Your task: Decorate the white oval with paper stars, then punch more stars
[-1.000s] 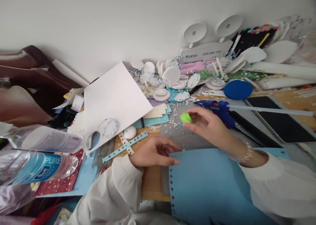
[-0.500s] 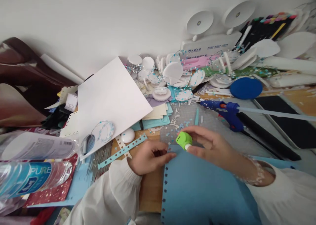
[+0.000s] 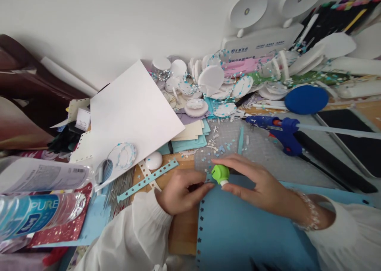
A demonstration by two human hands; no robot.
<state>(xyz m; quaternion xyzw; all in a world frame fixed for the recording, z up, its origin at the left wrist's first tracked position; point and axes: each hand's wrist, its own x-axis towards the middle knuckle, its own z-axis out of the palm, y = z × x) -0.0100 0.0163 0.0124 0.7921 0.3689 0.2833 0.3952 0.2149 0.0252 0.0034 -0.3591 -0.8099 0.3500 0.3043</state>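
A blue paper sheet (image 3: 250,227) with flower-shaped holes down its left edge lies in front of me. My left hand (image 3: 187,191) pinches the sheet's upper left corner between thumb and fingers. Between the thumb and fingers of my right hand (image 3: 253,181) is a small green punch (image 3: 220,173) with a white lower part, held just above that corner. A light blue strip (image 3: 149,179) with punched holes crosses a cream strip left of my left hand.
A blue glue gun (image 3: 274,128) lies at the right beside a phone (image 3: 354,136). White discs (image 3: 210,78) crowd the back. A white board (image 3: 133,108) and a water bottle (image 3: 41,211) are at the left.
The green punch in my right hand has come slightly lower, nearer the sheet's corner and my left fingertips. The whole view has shifted a little.
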